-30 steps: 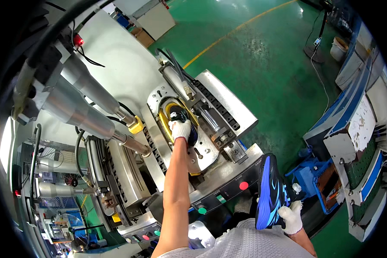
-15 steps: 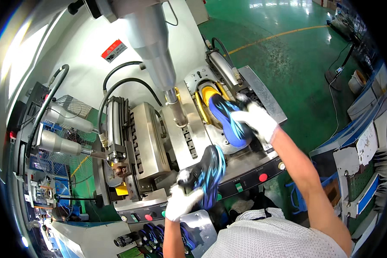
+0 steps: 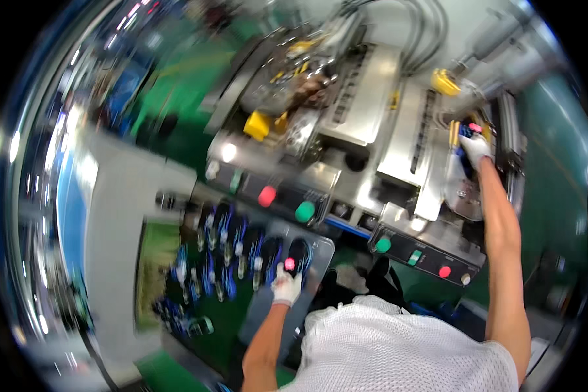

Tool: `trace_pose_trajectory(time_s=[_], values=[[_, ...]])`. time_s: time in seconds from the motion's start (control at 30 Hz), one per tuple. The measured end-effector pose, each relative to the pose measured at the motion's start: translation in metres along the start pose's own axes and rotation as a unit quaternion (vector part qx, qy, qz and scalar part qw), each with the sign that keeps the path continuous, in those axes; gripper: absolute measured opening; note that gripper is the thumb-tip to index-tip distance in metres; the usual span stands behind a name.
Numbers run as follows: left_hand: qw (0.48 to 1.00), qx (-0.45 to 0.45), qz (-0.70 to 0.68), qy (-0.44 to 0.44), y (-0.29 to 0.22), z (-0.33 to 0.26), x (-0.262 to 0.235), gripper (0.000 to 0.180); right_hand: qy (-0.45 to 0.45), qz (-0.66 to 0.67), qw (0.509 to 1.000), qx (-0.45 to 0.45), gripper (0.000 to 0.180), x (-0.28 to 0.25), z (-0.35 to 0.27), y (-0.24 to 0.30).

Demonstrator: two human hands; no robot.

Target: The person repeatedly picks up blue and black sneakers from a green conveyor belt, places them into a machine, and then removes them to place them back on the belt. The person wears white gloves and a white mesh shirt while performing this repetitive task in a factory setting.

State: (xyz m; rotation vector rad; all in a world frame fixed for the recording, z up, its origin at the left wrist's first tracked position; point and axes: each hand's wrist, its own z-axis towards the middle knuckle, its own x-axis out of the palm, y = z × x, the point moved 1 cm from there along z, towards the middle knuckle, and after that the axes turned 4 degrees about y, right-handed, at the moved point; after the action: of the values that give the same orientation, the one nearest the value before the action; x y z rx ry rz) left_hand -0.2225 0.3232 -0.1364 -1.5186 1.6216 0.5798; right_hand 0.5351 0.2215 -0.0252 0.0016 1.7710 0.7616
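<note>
My left hand [image 3: 286,288], in a white glove, is closed on the near end of a dark blue sneaker [image 3: 300,251] at the right end of a cluster of shoes. A pinkish-red spot shows beside its fingertips. At the far right, my right hand [image 3: 477,148], also gloved, reaches into a press station and closes on a dark blue shoe [image 3: 465,132]. The glove covers much of that shoe, and blur hides its detail. A yellow pad [image 3: 445,83] hangs below a press cylinder just left of and beyond this hand.
Several blue-black shoes [image 3: 225,242] crowd the low stand, beside a translucent tray [image 3: 321,245]. The metal press [image 3: 366,98] spans the far side; its front panels carry a red button [image 3: 267,196] and green buttons [image 3: 305,211]. A grey-white table [image 3: 127,176] stands left.
My view has swung left, with blur. My left hand has gone from beside the press down to the shoe cluster. My right hand stays at the press station with the other shoe.
</note>
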Motion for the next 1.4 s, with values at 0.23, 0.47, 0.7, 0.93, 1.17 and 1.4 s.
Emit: trace_pose_trajectory(time_s=[0.23, 0.47, 0.7, 0.93, 1.17, 1.4], values=[[0.976, 0.003, -0.195, -0.098, 0.000, 0.003, 0.033, 0.074, -0.143, 0.031, 0.953, -0.265, 0.081, 0.041, -0.315, 0.167], [0.924, 0.183, -0.313, -0.118, 0.039, -0.005, -0.029, 0.076, 0.023, -0.369, 0.887, -0.276, 0.109, 0.197, -0.381, 0.121], [0.948, 0.153, -0.245, -0.134, 0.114, 0.041, -0.036, 0.077, 0.337, -0.022, 0.940, 0.044, 0.100, 0.312, -0.527, 0.264], [0.949, 0.103, -0.294, -0.058, 0.106, 0.065, -0.023, 0.073, 0.122, 0.128, 0.979, 0.100, 0.079, 0.400, -0.555, 0.269], [0.946, 0.141, -0.291, 0.028, 0.046, 0.019, -0.022, 0.079, 0.162, 0.569, 0.756, 0.279, 0.034, 0.270, -0.559, 0.230], [0.869, 0.397, -0.187, 0.230, -0.112, -0.148, -0.022, 0.084, 0.013, 0.455, 0.796, 0.398, 0.066, 0.147, -0.675, 0.044]])
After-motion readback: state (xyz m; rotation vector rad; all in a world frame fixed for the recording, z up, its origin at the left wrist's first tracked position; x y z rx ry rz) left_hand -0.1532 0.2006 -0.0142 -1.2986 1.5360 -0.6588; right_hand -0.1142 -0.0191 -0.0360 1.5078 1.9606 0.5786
